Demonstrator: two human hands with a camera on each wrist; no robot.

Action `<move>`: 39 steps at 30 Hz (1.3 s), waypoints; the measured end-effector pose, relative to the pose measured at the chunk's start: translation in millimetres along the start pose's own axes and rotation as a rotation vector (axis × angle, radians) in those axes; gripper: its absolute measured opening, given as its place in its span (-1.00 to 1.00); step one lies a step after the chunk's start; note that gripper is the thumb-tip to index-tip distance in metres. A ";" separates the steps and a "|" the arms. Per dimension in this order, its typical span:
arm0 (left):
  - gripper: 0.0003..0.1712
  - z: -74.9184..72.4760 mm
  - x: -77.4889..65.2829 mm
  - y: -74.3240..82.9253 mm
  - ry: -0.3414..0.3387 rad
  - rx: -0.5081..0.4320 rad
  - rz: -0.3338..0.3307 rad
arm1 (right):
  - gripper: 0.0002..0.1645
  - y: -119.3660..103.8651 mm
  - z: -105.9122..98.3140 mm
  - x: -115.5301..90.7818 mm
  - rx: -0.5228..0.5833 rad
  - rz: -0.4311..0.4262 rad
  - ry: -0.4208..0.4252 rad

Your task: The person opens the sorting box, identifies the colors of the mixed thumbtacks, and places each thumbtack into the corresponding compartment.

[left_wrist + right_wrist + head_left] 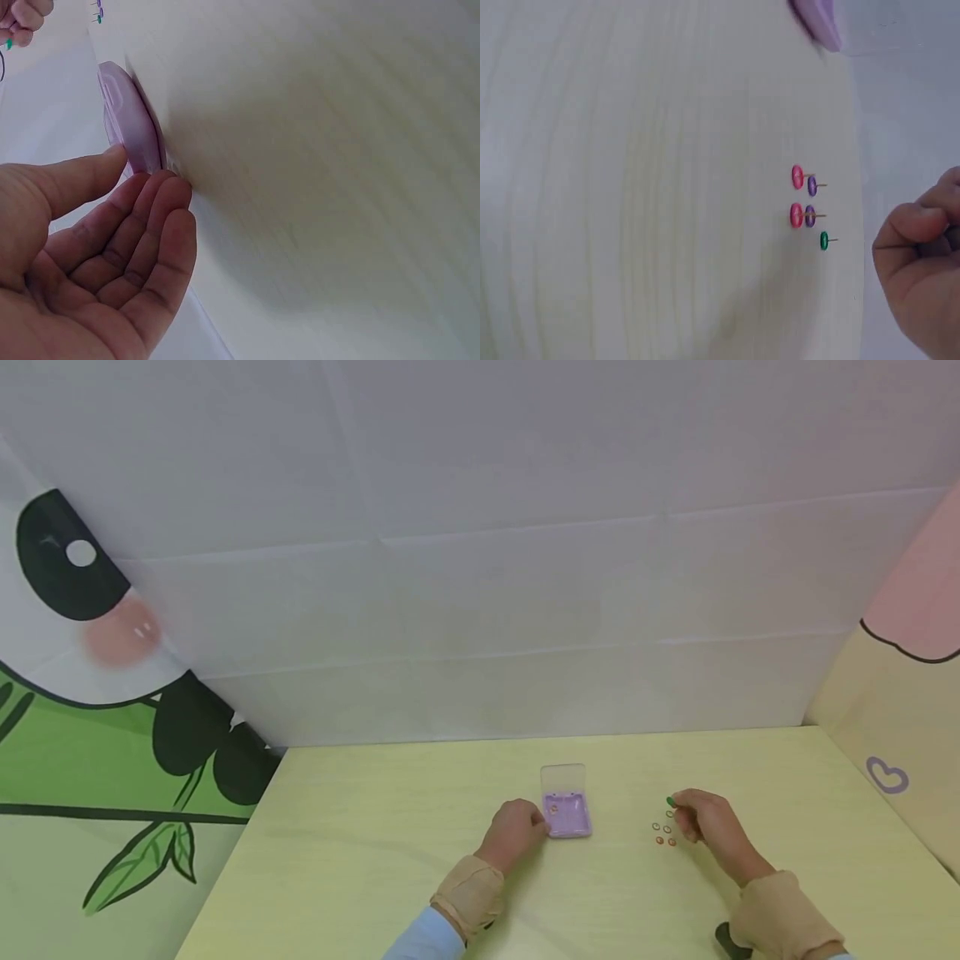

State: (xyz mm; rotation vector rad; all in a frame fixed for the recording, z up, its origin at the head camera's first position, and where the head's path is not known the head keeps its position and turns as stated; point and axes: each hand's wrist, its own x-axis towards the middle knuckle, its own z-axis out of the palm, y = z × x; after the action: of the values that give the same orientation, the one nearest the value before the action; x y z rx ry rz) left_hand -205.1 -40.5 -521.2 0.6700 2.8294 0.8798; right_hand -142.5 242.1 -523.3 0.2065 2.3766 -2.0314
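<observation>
My left hand [513, 835] is at the front left corner of a small purple plastic case [570, 827]. Thumb and fingertips pinch the case's end, as the left wrist view shows. Its clear lid [562, 774] stands raised at the back, and a small orange-looking piece [553, 809] lies inside. To the right, my right hand [708, 822] pinches a green thumbtack [671, 801] between thumb and index finger, raised above the table. Below it, two pink thumbtacks [797, 215], two purple thumbtacks [812, 186] and one green thumbtack [824, 241] lie heads down, points up.
The pale yellow wood-grain table [360, 860] ends at a white sheet wall [480, 610] behind. Printed cartoon panels stand at the left [97, 760] and right [892, 710]. A dark object [732, 941] shows beside the right wrist's beige band [783, 914].
</observation>
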 end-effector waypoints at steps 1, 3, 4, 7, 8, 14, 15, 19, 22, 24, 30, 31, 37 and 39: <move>-0.84 0.3 0.8 -0.5 -0.001 0.001 -0.002 | -0.53 -0.9 -0.2 0.6 0.069 -0.014 -0.042; -0.84 0.8 2.6 -1.4 0.001 0.006 -0.004 | -0.50 -2.4 -1.5 2.1 0.223 -0.039 -0.141; -0.84 0.9 3.4 -1.8 0.002 0.007 -0.004 | -0.49 -3.3 -1.8 2.8 0.296 -0.050 -0.188; -0.84 1.4 5.6 -2.8 0.007 0.014 -0.003 | -0.45 -4.9 -2.8 5.6 0.466 -0.080 -0.321; -0.84 1.3 6.1 -2.9 0.007 0.014 -0.004 | -0.44 -5.1 -2.9 6.8 0.509 -0.089 -0.361; -0.84 1.5 8.6 -3.2 0.016 0.016 -0.007 | -0.41 -4.7 -0.6 14.1 0.562 -0.123 -0.458; -0.84 1.7 9.1 -3.2 0.018 0.016 -0.006 | -0.41 -4.8 0.1 15.1 0.543 -0.119 -0.452; -0.84 2.1 11.1 -2.8 0.023 0.008 -0.008 | -0.44 -4.3 3.3 18.7 0.440 -0.090 -0.392; -0.85 2.1 12.1 -2.1 0.022 0.002 -0.016 | -0.53 -3.4 4.6 20.5 0.339 -0.084 -0.351; -0.85 2.0 12.7 -1.3 0.022 -0.001 -0.019 | -0.60 -3.1 5.3 21.9 0.269 -0.079 -0.332; -0.85 1.5 14.0 1.2 0.028 -0.006 -0.016 | -0.73 -3.9 11.6 27.2 0.173 -0.052 -0.295; -0.85 1.3 14.1 1.7 0.029 -0.007 -0.017 | -0.74 -4.6 13.4 28.1 0.172 -0.056 -0.293; -0.85 0.8 16.4 3.9 0.031 -0.002 -0.025 | -0.77 -6.9 22.2 34.5 0.143 -0.036 -0.265; -0.85 1.2 17.4 4.1 0.030 -0.001 -0.030 | -0.76 -7.1 25.3 37.5 0.128 -0.023 -0.254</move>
State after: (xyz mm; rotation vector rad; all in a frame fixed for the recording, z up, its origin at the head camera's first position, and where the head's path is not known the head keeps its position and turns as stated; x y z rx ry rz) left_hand -219.0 -29.3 -519.3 0.6179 2.8569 0.8941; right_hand -182.4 219.7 -523.8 -0.0751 2.1122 -2.0788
